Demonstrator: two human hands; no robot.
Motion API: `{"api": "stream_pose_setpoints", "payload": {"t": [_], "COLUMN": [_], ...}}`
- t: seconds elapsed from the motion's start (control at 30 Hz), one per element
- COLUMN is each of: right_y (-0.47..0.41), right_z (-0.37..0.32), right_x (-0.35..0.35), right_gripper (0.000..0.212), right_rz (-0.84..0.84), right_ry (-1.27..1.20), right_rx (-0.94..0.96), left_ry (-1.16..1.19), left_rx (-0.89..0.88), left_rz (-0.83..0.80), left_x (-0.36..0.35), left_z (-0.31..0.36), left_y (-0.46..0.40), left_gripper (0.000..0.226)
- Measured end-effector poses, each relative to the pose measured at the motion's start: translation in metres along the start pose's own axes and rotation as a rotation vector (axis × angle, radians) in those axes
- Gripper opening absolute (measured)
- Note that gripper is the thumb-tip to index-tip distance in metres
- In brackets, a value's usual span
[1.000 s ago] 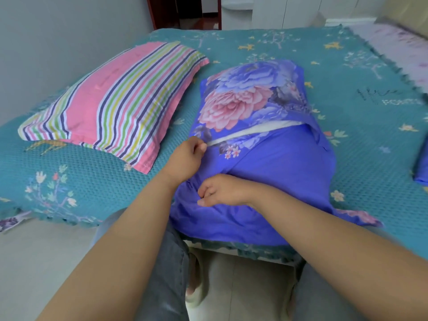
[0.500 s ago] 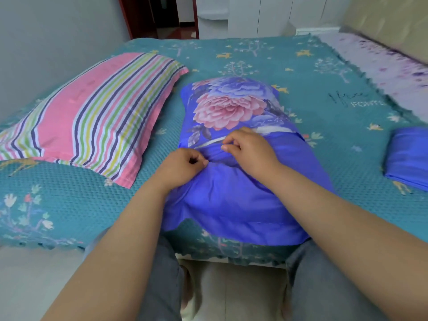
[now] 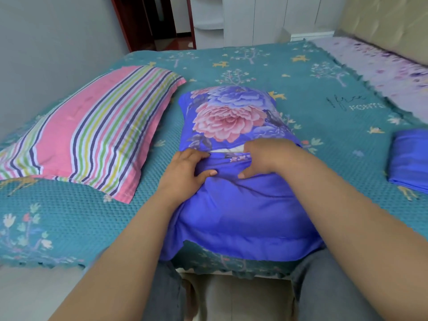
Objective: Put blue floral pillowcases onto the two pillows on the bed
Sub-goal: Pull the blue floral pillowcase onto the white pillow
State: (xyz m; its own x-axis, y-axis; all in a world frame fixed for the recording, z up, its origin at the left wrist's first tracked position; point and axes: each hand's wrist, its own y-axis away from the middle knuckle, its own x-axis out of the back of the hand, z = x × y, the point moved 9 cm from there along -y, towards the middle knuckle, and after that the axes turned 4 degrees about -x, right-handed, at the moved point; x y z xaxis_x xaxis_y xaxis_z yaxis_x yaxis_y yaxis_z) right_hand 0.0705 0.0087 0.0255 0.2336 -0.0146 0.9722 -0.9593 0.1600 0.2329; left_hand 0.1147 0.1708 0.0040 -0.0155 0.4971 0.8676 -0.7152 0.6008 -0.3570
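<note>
A pillow in a blue floral pillowcase (image 3: 231,117) lies lengthwise in front of me at the bed's near edge. Its plain blue flap (image 3: 243,212) covers the near half, and a thin white strip of pillow shows at the opening. My left hand (image 3: 185,172) grips bunched blue fabric at the opening's left end. My right hand (image 3: 266,158) grips the fabric at the opening's right side, fingers curled over the edge. A second pillow in a pink striped cover (image 3: 92,133) lies to the left. A folded blue pillowcase (image 3: 410,161) rests at the right edge of the view.
The bed carries a teal patterned cover (image 3: 312,89). A pale purple sheet (image 3: 389,66) and a beige headboard lie at the far right. A grey wall runs along the left, with a doorway and white cupboards beyond the bed. My knees touch the bed's near edge.
Both hands moved up to the case's opening and now gather the flap fabric together. The right hand has shifted from the flap's near part to the opening's edge.
</note>
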Motion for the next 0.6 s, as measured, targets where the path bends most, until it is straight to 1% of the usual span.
{"api": "stream_pose_setpoints", "payload": {"t": [0.07, 0.1, 0.13, 0.17, 0.23, 0.27, 0.3, 0.37, 0.4, 0.43, 0.53, 0.57, 0.6], "right_y": [0.000, 0.000, 0.000, -0.002, 0.000, 0.003, 0.005, -0.001, -0.008, -0.015, -0.023, -0.021, -0.021], "right_z": [0.015, 0.019, 0.016, 0.006, -0.028, -0.043, -0.053, -0.048, -0.038, -0.026, 0.021, 0.033, 0.042], "right_x": [0.008, 0.014, 0.022, 0.029, 0.039, 0.042, 0.046, 0.055, 0.061, 0.068, 0.085, 0.081, 0.072], "right_gripper": [0.073, 0.073, 0.068, 0.056, 0.023, 0.017, 0.017, 0.015, 0.020, 0.027, 0.033, 0.034, 0.036], "right_rz": [-0.196, -0.249, -0.260, -0.244, -0.181, -0.176, -0.175, -0.158, -0.105, -0.010, 0.386, 0.461, 0.493], "right_ry": [0.162, 0.232, 0.287, 0.309, 0.197, 0.114, 0.034, -0.076, -0.085, -0.066, 0.028, 0.033, 0.041], "right_rx": [-0.031, -0.031, -0.001, 0.066, 0.260, 0.340, 0.382, 0.357, 0.320, 0.269, 0.022, -0.039, -0.074], "left_ry": [0.021, 0.040, 0.060, 0.074, 0.080, 0.091, 0.113, 0.147, 0.150, 0.141, -0.013, -0.086, -0.174], "left_rx": [-0.040, -0.061, -0.089, -0.119, -0.171, -0.166, -0.140, -0.074, -0.041, -0.004, 0.100, 0.117, 0.112], "left_rz": [0.035, 0.062, 0.088, 0.103, 0.084, 0.064, 0.049, 0.057, 0.061, 0.066, 0.085, 0.094, 0.105], "left_x": [0.005, 0.008, 0.012, 0.013, 0.009, 0.005, 0.002, 0.006, 0.009, 0.013, 0.024, 0.029, 0.033], "left_z": [0.005, 0.009, 0.016, 0.024, 0.044, 0.050, 0.053, 0.046, 0.037, 0.026, -0.009, -0.015, -0.016], "left_y": [-0.001, -0.002, -0.003, -0.004, -0.005, -0.006, -0.007, -0.011, -0.013, -0.014, -0.020, -0.024, -0.031], "left_gripper": [0.068, 0.069, 0.067, 0.066, 0.068, 0.072, 0.075, 0.073, 0.069, 0.065, 0.043, 0.038, 0.035]}}
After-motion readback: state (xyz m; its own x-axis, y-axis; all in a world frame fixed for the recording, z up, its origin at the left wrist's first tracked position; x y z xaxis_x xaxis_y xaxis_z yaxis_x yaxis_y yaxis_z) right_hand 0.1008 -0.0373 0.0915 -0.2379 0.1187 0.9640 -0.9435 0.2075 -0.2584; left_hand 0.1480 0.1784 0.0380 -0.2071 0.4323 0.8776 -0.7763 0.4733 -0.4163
